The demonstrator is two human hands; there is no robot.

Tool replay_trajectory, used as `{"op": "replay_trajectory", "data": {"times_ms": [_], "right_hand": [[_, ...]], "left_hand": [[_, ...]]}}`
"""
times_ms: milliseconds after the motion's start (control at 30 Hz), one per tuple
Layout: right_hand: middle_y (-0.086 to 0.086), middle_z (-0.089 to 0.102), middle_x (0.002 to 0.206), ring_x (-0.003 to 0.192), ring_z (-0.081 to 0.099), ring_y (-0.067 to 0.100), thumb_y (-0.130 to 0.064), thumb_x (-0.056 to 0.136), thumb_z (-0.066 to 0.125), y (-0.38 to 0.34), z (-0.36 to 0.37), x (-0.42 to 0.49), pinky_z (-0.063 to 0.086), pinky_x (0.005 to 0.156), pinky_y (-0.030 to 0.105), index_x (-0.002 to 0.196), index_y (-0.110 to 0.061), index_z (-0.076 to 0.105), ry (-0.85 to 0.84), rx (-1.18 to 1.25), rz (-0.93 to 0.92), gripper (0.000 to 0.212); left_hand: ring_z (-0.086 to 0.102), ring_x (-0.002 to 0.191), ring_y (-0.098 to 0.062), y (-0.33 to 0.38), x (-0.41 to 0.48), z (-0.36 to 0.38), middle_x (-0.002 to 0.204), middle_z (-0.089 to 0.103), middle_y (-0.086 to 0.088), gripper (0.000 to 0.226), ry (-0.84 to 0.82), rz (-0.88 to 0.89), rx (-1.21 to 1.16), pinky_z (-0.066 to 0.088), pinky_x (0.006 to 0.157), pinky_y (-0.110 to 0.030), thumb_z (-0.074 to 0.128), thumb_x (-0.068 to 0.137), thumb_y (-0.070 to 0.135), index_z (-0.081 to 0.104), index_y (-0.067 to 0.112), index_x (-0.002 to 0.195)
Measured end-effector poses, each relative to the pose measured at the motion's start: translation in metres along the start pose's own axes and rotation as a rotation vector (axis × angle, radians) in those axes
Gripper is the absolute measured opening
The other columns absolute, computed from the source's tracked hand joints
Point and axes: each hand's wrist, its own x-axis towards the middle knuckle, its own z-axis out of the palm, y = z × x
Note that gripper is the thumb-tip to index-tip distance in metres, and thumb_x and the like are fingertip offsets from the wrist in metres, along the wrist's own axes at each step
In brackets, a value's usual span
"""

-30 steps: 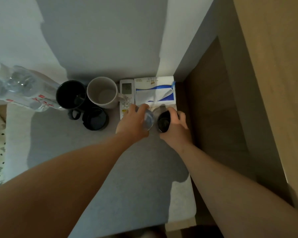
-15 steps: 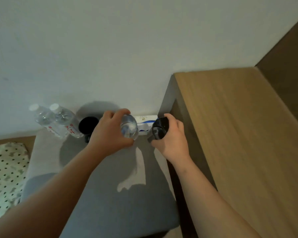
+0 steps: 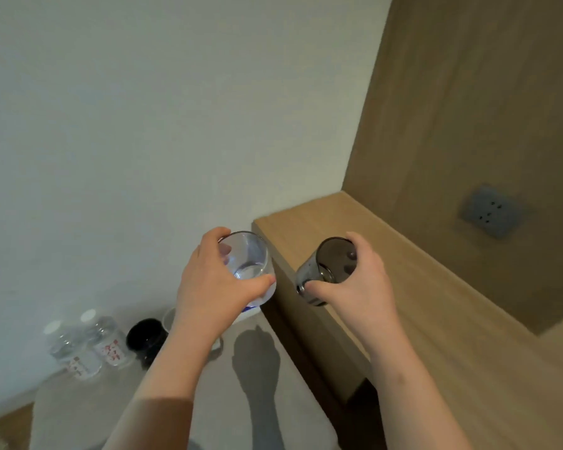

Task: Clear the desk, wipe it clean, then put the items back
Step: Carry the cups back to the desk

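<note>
Head view: left hand (image 3: 215,282) grips a clear glass (image 3: 248,254), fingers curled round its wall, held up above the grey bench (image 3: 273,417). Right hand (image 3: 358,287) grips a dark glass (image 3: 333,258), tilted, over the near edge of the wooden ledge (image 3: 452,336). Two plastic bottles (image 3: 90,350) and a black mug (image 3: 145,336) stand on the bench by the wall, close together.

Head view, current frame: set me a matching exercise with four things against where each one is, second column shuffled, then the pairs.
Things:
1. clear glass
2. dark glass
3. water bottles
4. socket

Places:
A. on the wooden panel
B. held by the right hand
C. standing on the grey desk
D. held by the left hand

Pairs: 1-D, 2-B, 3-C, 4-A
</note>
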Motion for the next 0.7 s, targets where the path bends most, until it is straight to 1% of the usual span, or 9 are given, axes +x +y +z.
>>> {"op": "replay_trajectory", "data": {"times_ms": [100,200,300,367,433,500,567,700], "right_hand": [[-0.008,0.038,0.135,0.11,0.036,0.002,-0.018,0.062,0.083,0.004,-0.022,-0.035,0.032,0.086,0.02,0.142,-0.031,0.032,0.096,-0.012,0.049,0.096],[-0.007,0.037,0.137,0.116,0.04,0.007,-0.018,0.062,0.083,0.015,-0.047,-0.071,0.033,0.086,0.021,0.142,-0.03,0.032,0.169,-0.031,0.122,0.096],[-0.005,0.037,0.139,0.122,0.042,0.013,-0.021,0.063,0.083,0.029,-0.075,-0.108,0.039,0.091,0.025,0.142,-0.029,0.032,0.234,-0.06,0.199,0.095],[-0.005,0.038,0.138,0.121,0.042,0.013,-0.023,0.062,0.084,0.041,-0.095,-0.131,0.039,0.094,0.026,0.142,-0.028,0.032,0.285,-0.088,0.234,0.095],[-0.003,0.04,0.137,0.122,0.043,0.015,-0.023,0.061,0.084,0.053,-0.114,-0.155,0.039,0.098,0.028,0.142,-0.027,0.033,0.334,-0.104,0.277,0.096],[-0.002,0.041,0.135,0.122,0.044,0.016,-0.022,0.059,0.085,0.067,-0.134,-0.179,0.039,0.1,0.03,0.142,-0.025,0.034,0.369,-0.122,0.318,0.098],[-0.001,0.042,0.133,0.122,0.044,0.017,-0.022,0.058,0.086,0.08,-0.155,-0.206,0.038,0.098,0.028,0.142,-0.023,0.035,0.401,-0.132,0.349,0.098],[-0.001,0.044,0.13,0.122,0.044,0.017,-0.022,0.057,0.087,0.103,-0.197,-0.27,0.037,0.097,0.026,0.141,-0.021,0.036,0.445,-0.133,0.388,0.099]], "left_hand": [[0.051,0.109,-0.011,0.019,-0.022,0.004,0.119,0.053,0.006,0.084,-0.092,0.046,-0.016,0.036,0.079,-0.023,0.084,0.061,0.034,0.04,0.029,0.132],[0.05,0.109,-0.012,0.033,-0.048,0.014,0.124,0.053,0.006,0.084,-0.204,0.107,-0.02,0.04,0.079,-0.023,0.084,0.061,0.033,0.04,0.028,0.133],[0.047,0.103,-0.01,0.048,-0.074,0.029,0.124,0.051,0.005,0.087,-0.307,0.144,-0.033,0.04,0.081,-0.025,0.085,0.06,0.034,0.038,0.029,0.133],[0.049,0.105,-0.012,0.059,-0.092,0.041,0.125,0.052,0.005,0.091,-0.377,0.158,-0.052,0.042,0.083,-0.027,0.086,0.058,0.035,0.036,0.03,0.135],[0.049,0.105,-0.011,0.073,-0.112,0.053,0.122,0.052,0.007,0.093,-0.453,0.178,-0.055,0.04,0.083,-0.025,0.086,0.058,0.035,0.034,0.03,0.135],[0.047,0.103,-0.009,0.085,-0.135,0.063,0.115,0.05,0.01,0.089,-0.522,0.204,-0.056,0.038,0.081,-0.023,0.086,0.058,0.035,0.036,0.029,0.132],[0.048,0.102,-0.009,0.097,-0.162,0.075,0.109,0.048,0.011,0.085,-0.583,0.234,-0.047,0.037,0.08,-0.022,0.086,0.057,0.036,0.039,0.029,0.128],[0.047,0.1,-0.007,0.125,-0.228,0.098,0.11,0.05,0.011,0.083,-0.655,0.316,-0.018,0.035,0.079,-0.02,0.085,0.057,0.038,0.04,0.028,0.127]]}}
